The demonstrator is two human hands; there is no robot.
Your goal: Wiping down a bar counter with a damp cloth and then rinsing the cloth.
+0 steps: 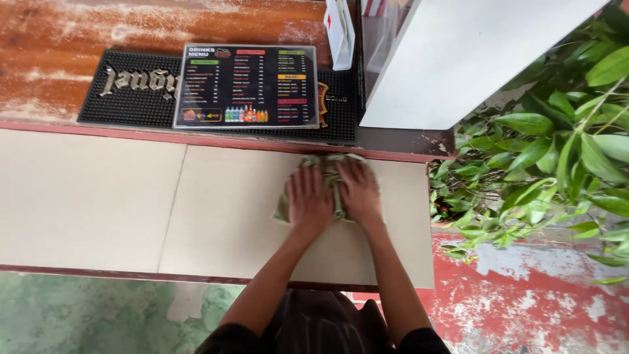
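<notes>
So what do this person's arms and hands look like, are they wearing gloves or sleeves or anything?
No gloves: the left hand and the right hand are both bare, with no rings, watch or bracelets that I can see. The forearms are uncovered too. Dark, seemingly black short sleeves show only at the bottom edge of the picture, near the upper arms.

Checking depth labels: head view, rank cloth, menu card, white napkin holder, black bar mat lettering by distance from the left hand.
From the left hand:
1. Cloth, directly under it, touching.
2. Menu card, just beyond, on the upper counter.
3. White napkin holder, farther back, to the right.
4. Black bar mat lettering, far back left; roughly level with the holder, too close to call.
</notes>
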